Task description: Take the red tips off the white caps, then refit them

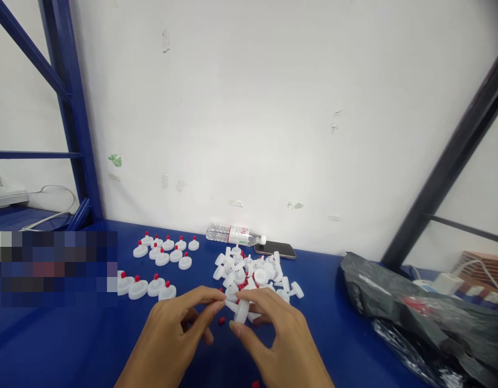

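I record, with the heap of white parts (260,277) as reference, a white wall (232,108) standing behind it and a blue table (321,323) beneath it. A dark plastic bag (386,302) lies well to the right of the heap.

Both hands are at the near side of the heap. My right hand (289,334) grips one white piece (242,311) by its round base, thumb against fingers, with the spout turned left. My left hand (174,328) has thumb and forefinger pinched together at the spout's tip; I cannot tell what, if anything, lies between them.

Directly behind the heap are a clear bottle (237,234) on its side and, beside its neck, a phone (279,249). Left of the heap, red-topped white pieces (162,259) stand upright in two groups, one farther back, one nearer.

Smallest items: a loose red cap (222,320) just in front of the heap, and red ones scattered among its parts.

I judge the step in hand to be fingertip work on the spout of the held piece. The next move calls for a steady base in the right hand and the left fingertips kept in line with the spout.
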Demonstrator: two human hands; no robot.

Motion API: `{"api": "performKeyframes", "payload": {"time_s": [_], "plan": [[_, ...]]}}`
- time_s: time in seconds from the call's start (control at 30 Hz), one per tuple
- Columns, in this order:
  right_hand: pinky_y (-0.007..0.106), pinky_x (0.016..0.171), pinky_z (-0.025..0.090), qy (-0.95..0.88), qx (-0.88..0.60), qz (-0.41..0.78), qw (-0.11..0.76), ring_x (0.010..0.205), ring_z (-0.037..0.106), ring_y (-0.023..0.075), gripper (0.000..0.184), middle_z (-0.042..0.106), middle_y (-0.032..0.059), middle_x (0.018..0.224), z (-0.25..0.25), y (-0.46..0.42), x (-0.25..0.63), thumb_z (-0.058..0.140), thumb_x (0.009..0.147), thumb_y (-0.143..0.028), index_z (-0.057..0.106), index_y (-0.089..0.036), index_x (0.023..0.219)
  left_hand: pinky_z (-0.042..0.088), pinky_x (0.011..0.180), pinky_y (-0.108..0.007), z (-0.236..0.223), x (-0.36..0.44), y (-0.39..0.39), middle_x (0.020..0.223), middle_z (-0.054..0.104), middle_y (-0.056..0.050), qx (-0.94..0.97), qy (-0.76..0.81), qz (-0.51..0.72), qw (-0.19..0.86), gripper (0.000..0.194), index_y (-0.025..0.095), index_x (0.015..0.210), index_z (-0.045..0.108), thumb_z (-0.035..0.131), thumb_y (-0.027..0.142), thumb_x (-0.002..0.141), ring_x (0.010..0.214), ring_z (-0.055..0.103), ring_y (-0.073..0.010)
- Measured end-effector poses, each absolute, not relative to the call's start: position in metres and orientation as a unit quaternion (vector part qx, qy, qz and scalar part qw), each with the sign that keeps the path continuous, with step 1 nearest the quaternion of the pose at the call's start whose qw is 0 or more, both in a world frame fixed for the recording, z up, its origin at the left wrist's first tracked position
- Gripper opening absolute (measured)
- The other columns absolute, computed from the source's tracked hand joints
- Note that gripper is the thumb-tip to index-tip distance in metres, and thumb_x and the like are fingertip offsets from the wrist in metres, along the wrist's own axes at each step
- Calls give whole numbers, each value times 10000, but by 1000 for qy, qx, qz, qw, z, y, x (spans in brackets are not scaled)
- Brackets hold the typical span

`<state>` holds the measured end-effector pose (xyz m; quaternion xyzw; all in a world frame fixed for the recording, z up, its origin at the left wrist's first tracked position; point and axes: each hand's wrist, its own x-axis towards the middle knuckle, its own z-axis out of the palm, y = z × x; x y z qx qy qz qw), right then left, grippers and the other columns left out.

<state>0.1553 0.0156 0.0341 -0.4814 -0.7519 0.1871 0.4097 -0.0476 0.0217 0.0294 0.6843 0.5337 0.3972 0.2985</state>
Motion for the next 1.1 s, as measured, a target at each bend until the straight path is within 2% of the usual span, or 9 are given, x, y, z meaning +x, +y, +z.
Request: {"api": "performKeyframes", "payload": {"time_s": [0.17,0.27,0.37,0.57,0.7,0.87,1.1], "plan": [[348,886,602,-741,-527,169,379,969,760,241,360,802,-17,1192,33,11,156,775,883,-245,772,-370,1220,485,607,-224,30,-47,21,768,791,33,681,548,395,283,343,300,1077,780,564,551,987,630,713,-150],[387,910,586,-744,-532,181,363,1016,756,279,369,807,-5,1180,34,11,156,776,886,-252,771,-379,1232,495,607,-223,32,-46,21,796,795,30,678,539,403,296,334,291,1093,783,584,535,980,645,719,-150],[381,889,587,-755,-519,197,349,1021,760,287,345,815,3,1139,34,12,158,756,902,-267,774,-374,1230,508,604,-221,35,-44,20,843,805,29,678,518,417,314,312,283,1079,795,615,510,963,643,723,-143],[384,892,582,-762,-513,207,337,1025,761,284,333,817,10,1124,31,13,161,731,926,-316,761,-361,1255,514,584,-217,38,-42,17,708,773,37,668,529,439,285,298,280,1057,800,639,503,942,635,734,-158],[361,876,574,-762,-514,205,336,1010,764,270,339,817,-5,1123,33,12,159,755,914,-317,765,-369,1248,515,555,-216,35,-42,15,720,779,30,659,540,450,269,306,281,1039,797,646,524,932,628,738,-164],[331,882,551,-765,-499,235,331,1027,765,250,293,821,-23,1097,40,11,155,741,933,-287,770,-361,1215,551,603,-217,36,-42,15,774,794,38,673,515,445,289,299,293,1087,803,643,505,950,627,729,-147],[323,876,530,-739,-495,271,366,1037,771,239,340,833,-39,1087,46,6,151,733,935,-248,642,-348,1247,504,523,-207,37,-38,13,706,796,38,659,515,447,318,283,285,1065,822,706,480,897,593,727,-155]]}}
